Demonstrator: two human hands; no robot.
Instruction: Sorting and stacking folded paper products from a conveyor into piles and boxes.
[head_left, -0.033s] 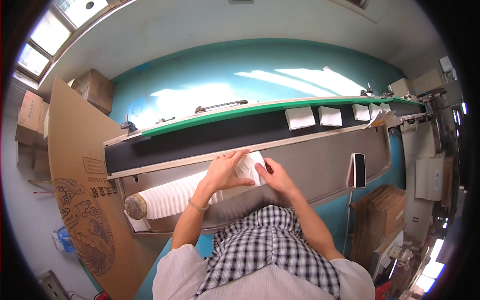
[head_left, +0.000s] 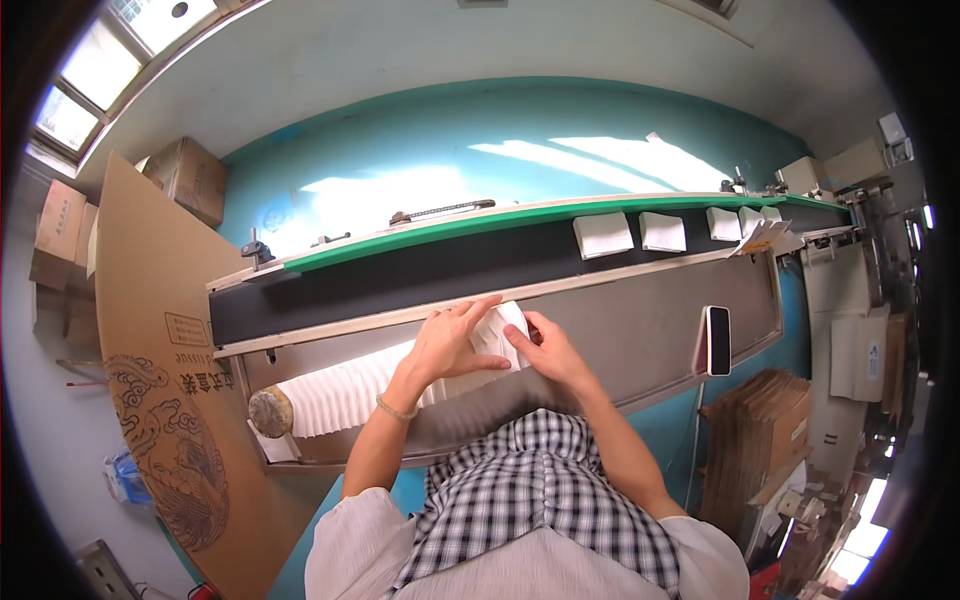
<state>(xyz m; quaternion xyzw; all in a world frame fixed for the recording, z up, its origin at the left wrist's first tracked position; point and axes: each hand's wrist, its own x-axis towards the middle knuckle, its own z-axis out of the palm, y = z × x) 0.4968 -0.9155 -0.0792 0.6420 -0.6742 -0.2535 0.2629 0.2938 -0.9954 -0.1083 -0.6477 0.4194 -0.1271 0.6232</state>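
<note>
Tissue stack [head_left: 495, 335] is being gripped between left hand [head_left: 452, 340] and right hand [head_left: 548, 350], fingers closing on it, long white row [head_left: 345, 390] trailing leftward.

Bare steel tray [head_left: 640, 330] open to the right of both hands, upright phone [head_left: 717, 340] blocking its far right end, row of white stacked tissues [head_left: 345, 392] filling the left, conveyor belt [head_left: 400, 285] bare ahead, white packs [head_left: 603, 235] occupying its right stretch, cardboard sheet [head_left: 150, 340] walling the left side.

factory packing line: conveyor belt [head_left: 420, 275], stacked cardboard boxes [head_left: 190, 180]
</note>
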